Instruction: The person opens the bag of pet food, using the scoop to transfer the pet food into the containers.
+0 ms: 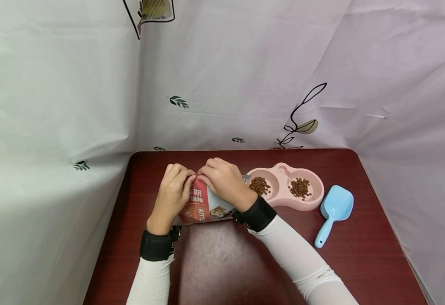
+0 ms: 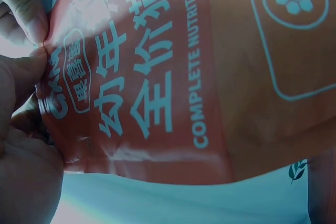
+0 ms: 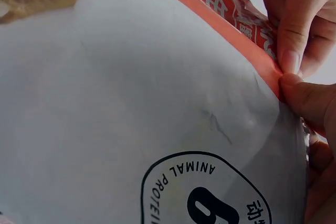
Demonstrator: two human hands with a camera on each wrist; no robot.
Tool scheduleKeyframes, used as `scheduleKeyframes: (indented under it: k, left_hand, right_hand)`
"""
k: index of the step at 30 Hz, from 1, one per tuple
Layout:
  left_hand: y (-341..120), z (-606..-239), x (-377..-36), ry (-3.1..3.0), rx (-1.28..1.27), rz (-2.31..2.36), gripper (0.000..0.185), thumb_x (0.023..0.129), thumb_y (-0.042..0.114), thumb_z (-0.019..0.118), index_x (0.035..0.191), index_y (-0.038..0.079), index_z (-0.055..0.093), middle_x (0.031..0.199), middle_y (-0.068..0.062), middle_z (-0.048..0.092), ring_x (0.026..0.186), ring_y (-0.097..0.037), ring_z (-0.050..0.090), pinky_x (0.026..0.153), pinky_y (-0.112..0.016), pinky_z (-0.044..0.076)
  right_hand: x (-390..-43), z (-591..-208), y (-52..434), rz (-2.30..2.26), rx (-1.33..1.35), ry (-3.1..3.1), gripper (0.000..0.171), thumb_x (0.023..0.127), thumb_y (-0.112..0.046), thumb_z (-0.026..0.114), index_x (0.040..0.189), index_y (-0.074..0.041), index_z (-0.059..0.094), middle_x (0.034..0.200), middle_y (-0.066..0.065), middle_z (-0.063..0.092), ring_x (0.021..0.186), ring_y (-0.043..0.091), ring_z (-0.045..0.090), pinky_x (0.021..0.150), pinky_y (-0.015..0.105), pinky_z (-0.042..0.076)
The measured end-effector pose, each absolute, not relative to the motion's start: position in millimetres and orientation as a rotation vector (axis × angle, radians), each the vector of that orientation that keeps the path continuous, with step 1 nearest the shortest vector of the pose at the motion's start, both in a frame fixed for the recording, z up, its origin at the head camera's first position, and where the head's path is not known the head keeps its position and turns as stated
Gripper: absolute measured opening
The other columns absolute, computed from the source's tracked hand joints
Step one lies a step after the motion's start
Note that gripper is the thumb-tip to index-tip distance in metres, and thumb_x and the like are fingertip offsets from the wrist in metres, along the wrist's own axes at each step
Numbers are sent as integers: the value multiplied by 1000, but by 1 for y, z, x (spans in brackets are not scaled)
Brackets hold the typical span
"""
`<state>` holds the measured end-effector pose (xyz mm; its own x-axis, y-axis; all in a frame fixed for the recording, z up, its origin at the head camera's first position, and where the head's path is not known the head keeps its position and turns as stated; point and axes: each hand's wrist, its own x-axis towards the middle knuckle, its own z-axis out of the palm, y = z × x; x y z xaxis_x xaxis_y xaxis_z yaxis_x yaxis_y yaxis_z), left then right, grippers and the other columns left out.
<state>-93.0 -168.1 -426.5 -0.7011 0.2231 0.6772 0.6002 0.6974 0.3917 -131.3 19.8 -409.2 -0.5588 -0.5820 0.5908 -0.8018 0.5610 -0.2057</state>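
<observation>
Going L to R: white printed sheet (image 1: 54,106) is hanging as backdrop on the left and behind, dark red table (image 1: 222,262) is sitting in front of it. Left hand (image 1: 172,192) is curling over the top edge of the cat food bag (image 1: 203,205), fingers pinching the bag's rim; left wrist cam is showing thumb and fingertip (image 2: 29,24) pressed together on the orange film w/ teal print. The bag is lying flat on the table, center-left, top end pointing away from the person, partly hidden under both hands. Right hand (image 1: 224,182) is sitting just beside the left one, knuckles nearly touching, also pinching the top edge; right wrist cam is showing thumb and forefinger (image 3: 291,40) clamping the orange strip at the bag's rim, white panel w/ black round logo below. Both wrists are wearing black bands over white sleeves. Right of the bag, just beside the right wrist, pink double bowl (image 1: 283,199) is holding brown kibble (image 1: 259,185) in both wells. Further right, light blue scoop (image 1: 334,212) is lying on the table near the bowl, not touching it, handle pointing toward the person.
</observation>
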Motion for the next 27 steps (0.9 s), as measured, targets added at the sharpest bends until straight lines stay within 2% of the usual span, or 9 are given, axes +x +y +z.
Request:
scheduleKeyframes:
  k: [9, 13, 20, 27]
  left_hand:
    - [-166, -429, -91, -2341, -620, -750, 4, 93, -2, 70, 91, 0, 67, 89, -12, 57, 84, -31, 48, 77, -39, 43]
    - [-167, -428, -90, -2324, -623, -765, 7, 90, -4, 72, 93, 1, 69, 90, -12, 58, 85, -31, 49, 77, -38, 43]
    - [-169, -427, -89, -2299, -622, -768, 5, 95, 0, 69, 98, -1, 73, 91, -13, 59, 87, -32, 51, 79, -39, 44]
    - [-173, -429, -88, -2290, -615, -718, 9, 94, 9, 73, 97, 1, 73, 90, -13, 59, 86, -34, 52, 77, -46, 41]
  right_hand:
    - [-130, -412, 17, 583, 1097, -2322, 13, 96, -24, 72, 91, -12, 76, 86, -1, 65, 82, 15, 63, 72, 30, 56]
    - [-130, -412, 18, 609, 1096, -2305, 14, 96, -25, 73, 90, -14, 78, 85, -2, 67, 80, 14, 63, 70, 29, 56]
    - [-130, -409, 23, 622, 1141, -2303, 14, 97, -26, 73, 94, -15, 79, 90, -3, 71, 83, 15, 64, 72, 30, 56]
    - [-129, -407, 35, 567, 1139, -2369, 17, 98, -31, 71, 96, -16, 79, 93, -4, 72, 84, 16, 64, 73, 31, 56]
